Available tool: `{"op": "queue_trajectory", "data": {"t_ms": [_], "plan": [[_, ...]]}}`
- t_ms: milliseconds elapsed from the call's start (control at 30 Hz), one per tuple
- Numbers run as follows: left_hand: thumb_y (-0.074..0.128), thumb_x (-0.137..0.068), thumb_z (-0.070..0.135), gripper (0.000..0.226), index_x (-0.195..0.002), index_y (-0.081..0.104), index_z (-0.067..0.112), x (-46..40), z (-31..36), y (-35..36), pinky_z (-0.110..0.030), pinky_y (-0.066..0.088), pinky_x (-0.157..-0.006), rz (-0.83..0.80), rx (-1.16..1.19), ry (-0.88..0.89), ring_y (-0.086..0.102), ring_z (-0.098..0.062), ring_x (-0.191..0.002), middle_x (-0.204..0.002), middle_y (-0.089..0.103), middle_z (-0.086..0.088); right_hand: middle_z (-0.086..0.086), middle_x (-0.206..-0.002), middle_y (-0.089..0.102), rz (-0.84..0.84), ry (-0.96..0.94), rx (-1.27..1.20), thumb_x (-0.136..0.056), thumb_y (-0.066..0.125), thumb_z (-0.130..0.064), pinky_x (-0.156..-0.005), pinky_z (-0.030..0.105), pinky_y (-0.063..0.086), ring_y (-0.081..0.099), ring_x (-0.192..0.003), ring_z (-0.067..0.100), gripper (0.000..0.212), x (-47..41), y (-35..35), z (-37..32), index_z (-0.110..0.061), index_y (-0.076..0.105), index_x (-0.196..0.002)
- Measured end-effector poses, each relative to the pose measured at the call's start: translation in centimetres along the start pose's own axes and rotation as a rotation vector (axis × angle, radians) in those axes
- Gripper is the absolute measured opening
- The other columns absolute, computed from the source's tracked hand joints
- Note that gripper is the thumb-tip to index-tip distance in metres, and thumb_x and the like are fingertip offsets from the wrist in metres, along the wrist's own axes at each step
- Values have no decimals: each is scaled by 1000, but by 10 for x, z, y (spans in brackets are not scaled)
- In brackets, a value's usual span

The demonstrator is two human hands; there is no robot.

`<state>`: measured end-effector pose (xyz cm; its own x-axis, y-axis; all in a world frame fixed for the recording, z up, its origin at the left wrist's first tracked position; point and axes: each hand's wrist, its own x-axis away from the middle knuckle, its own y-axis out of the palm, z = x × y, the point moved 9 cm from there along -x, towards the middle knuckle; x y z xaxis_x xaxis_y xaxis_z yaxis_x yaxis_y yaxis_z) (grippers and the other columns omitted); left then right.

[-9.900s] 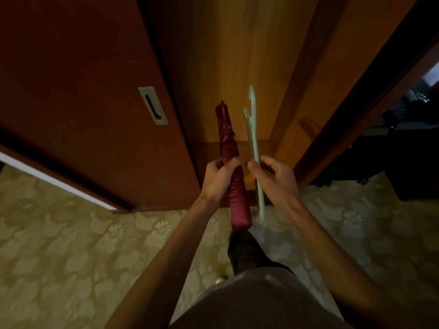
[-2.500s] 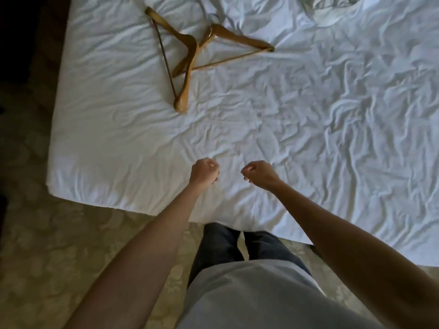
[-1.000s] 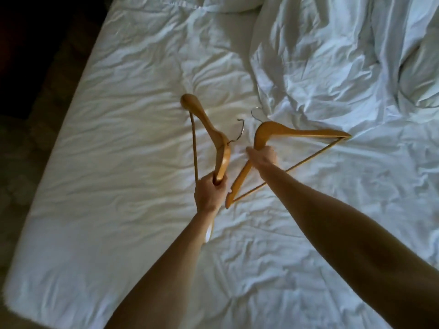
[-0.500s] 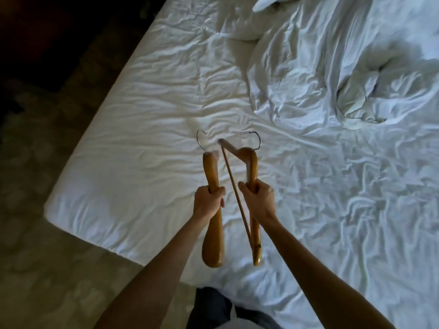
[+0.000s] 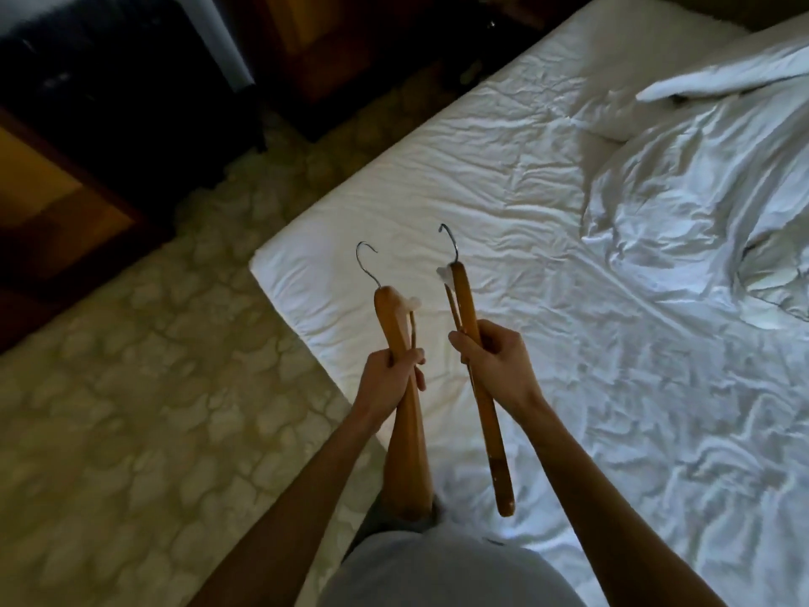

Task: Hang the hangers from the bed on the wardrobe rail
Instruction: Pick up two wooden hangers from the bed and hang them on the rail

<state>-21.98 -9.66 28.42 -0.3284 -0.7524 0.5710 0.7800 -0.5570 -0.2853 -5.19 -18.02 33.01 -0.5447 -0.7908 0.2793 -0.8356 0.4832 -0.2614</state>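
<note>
Hangers fill both hands — two wooden ones, seen edge-on with metal hooks pointing away from the person. Fingers of the left hand (image 5: 387,378) curl round the left hanger (image 5: 405,414) at mid-length; the right hand (image 5: 497,357) grips the right hanger (image 5: 479,383) the same way, its lower end hanging free. Both are held in the air just apart, above the near corner of the bed (image 5: 569,212) — its white sheet creased, a rumpled duvet (image 5: 700,199) to the right. Patterned carpet (image 5: 144,409) lies to the left.
</note>
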Motion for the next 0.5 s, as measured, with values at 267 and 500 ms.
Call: {"op": "queue_trajectory", "data": {"t_ms": [267,500], "plan": [[54,-103,30,37,-73,68,14,84,-27,-104,-32,57,-60,208,9,122,64,-15,-51,-59,68,-2,3,-65,63,-239,-138,-43,-93,70,-23,-58,14,46,58,-57,5,20,54,91,-42,-8,68,-80],[57,-101,34,31,-78,69,16,134,-59,-207,-36,59,-63,377,212,74,70,-17,-59,-64,71,3,-8,-62,65,-436,-230,6,-93,69,-20,-60,19,51,61,-58,4,15,81,203,-94,-17,68,-78]]}}
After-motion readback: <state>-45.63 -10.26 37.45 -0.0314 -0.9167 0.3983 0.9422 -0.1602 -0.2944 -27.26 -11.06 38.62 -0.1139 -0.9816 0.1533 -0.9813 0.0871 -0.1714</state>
